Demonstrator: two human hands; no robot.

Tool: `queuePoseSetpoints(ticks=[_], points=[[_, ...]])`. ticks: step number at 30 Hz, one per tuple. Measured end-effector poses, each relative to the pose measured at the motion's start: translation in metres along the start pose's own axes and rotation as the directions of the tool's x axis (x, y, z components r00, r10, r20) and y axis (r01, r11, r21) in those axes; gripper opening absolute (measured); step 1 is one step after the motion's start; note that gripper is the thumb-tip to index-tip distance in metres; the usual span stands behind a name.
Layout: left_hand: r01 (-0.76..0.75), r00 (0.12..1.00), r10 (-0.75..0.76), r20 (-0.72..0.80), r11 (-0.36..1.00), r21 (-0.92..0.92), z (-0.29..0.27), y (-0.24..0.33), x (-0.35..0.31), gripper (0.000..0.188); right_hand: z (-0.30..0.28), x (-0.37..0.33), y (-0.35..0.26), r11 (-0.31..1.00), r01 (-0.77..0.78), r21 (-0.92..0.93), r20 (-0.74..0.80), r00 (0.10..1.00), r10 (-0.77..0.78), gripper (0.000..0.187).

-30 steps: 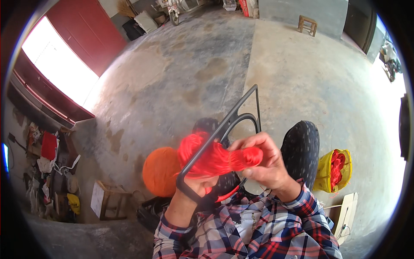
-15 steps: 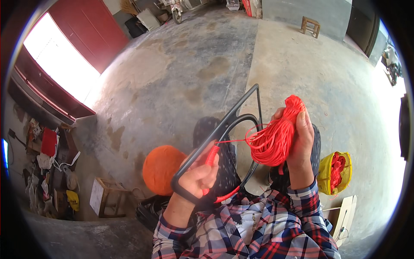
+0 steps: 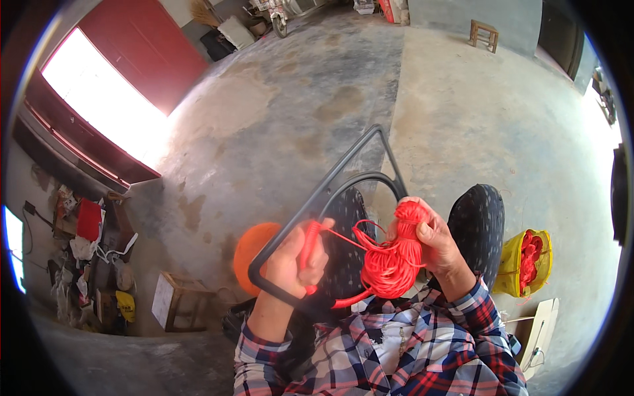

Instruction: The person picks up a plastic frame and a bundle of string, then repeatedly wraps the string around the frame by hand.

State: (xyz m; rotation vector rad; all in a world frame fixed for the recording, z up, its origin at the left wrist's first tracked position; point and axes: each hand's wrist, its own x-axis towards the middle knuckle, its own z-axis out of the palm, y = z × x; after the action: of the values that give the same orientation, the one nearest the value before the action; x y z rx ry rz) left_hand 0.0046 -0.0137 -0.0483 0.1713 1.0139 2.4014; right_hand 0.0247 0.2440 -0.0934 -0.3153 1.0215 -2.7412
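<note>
A black tubular frame (image 3: 351, 149), with a pointed top and a curved inner bar, slants across my lap. My left hand (image 3: 290, 261) is closed round a bar of it wrapped in red cord (image 3: 308, 249); another red-wrapped stretch shows low on the frame. My right hand (image 3: 441, 243) grips the gathered neck of a red cord bundle (image 3: 391, 272), whose loops hang toward my lap. One strand runs from the bundle to the wrapped bar at my left fingers. The fingertips behind the bundle are partly hidden.
Right of my knee stands a yellow bucket (image 3: 507, 276) with red cord inside. An orange round object (image 3: 254, 245) is partly behind the frame at left. A small wooden stool (image 3: 173, 300) and piled odds and ends (image 3: 86, 231) are farther left; another stool (image 3: 484, 33) stands far right.
My right hand has lowered the cord bundle and brought it nearer my left hand. The frame has shifted slightly left, and the view has moved a little.
</note>
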Motion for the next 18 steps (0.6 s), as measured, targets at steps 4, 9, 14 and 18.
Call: queuePoseSetpoints(ticks=[4,9,14,18], points=[[0.065,0.997,-0.057,-0.052,0.984,0.167,0.003,0.011,0.006,0.046,-0.002,-0.005,0.010,0.993,-0.091,-0.070,0.041,0.995,0.094,0.065],[0.057,0.992,-0.036,-0.125,0.984,0.167,0.007,0.011,0.006,0.042,0.016,-0.001,0.009,0.992,0.098,-0.076,-0.023,0.995,-0.100,0.058],[0.156,0.970,-0.136,-0.202,0.984,0.086,0.000,0.013,0.003,0.031,0.011,-0.004,0.002,0.988,0.153,-0.022,-0.129,0.979,-0.155,0.047],[0.161,0.969,-0.145,-0.203,0.985,0.065,0.003,0.012,0.001,0.031,-0.004,0.001,-0.002,0.927,0.242,-0.287,-0.298,0.897,-0.326,0.039]])
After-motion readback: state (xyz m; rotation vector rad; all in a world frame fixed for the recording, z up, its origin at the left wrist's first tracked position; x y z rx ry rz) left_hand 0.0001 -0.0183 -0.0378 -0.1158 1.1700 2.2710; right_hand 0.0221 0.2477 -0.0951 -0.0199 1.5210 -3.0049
